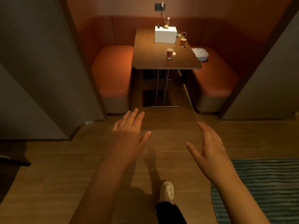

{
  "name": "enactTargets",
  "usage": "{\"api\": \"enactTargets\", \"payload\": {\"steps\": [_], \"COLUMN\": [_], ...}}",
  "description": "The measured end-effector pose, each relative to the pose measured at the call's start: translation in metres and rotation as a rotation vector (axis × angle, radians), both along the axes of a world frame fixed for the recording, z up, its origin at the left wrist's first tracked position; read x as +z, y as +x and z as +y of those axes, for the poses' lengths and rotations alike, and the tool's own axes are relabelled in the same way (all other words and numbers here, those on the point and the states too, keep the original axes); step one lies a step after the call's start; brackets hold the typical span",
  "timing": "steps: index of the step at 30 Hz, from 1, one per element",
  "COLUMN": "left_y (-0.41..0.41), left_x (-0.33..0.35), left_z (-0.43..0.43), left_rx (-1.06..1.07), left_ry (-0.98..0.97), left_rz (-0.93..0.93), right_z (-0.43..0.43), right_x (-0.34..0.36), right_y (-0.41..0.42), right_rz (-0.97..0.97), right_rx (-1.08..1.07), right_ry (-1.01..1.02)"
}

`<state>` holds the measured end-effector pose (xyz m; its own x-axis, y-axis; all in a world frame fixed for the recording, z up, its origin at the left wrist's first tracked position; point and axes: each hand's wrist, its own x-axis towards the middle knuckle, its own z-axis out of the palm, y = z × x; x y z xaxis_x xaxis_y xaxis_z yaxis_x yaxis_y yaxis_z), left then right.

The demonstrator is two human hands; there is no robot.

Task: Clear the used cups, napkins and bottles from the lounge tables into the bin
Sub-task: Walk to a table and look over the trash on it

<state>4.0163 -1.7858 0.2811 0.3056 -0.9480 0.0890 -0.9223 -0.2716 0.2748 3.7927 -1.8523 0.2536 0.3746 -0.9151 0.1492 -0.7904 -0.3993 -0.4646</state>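
A booth table (152, 62) stands ahead of me with two brown paper cups on it. The nearer cup (169, 53) is upright near the middle, with a small crumpled white napkin (174, 53) beside it. The farther cup (183, 42) stands toward the right edge. A small clear bottle (168, 20) shows behind a white box (165, 35) at the table's far end. My left hand (131, 131) and my right hand (208, 143) are stretched out over the floor, fingers apart, empty, well short of the table. No bin is in view.
Orange benches flank the table, left (113, 70) and right (215, 81); a white bag-like object (200, 54) lies on the right one. Grey partition walls narrow the booth entrance. A cable hangs from a wall socket (159, 6). A striped rug (262, 183) lies at right. My shoe (166, 190) is on the wooden floor.
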Motion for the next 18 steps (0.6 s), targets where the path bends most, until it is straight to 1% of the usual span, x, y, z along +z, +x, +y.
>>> {"api": "enactTargets", "payload": {"steps": [5, 11, 14, 18], "left_y": [0.034, 0.059, 0.073, 0.098], "left_x": [-0.004, 0.021, 0.021, 0.011], "left_z": [-0.118, -0.269, -0.324, -0.382], "left_rx": [0.009, -0.001, 0.014, 0.054], "left_ry": [0.019, -0.042, -0.05, -0.004], "left_rz": [0.009, 0.04, 0.034, 0.042], "right_z": [-0.124, -0.275, -0.342, -0.407], "right_x": [-0.012, -0.003, 0.0, -0.003], "right_y": [0.032, 0.063, 0.082, 0.109], "right_rz": [-0.042, -0.035, -0.022, -0.022], "right_rx": [-0.019, 0.004, 0.006, -0.004], "right_ry": [0.029, 0.053, 0.046, 0.105]}}
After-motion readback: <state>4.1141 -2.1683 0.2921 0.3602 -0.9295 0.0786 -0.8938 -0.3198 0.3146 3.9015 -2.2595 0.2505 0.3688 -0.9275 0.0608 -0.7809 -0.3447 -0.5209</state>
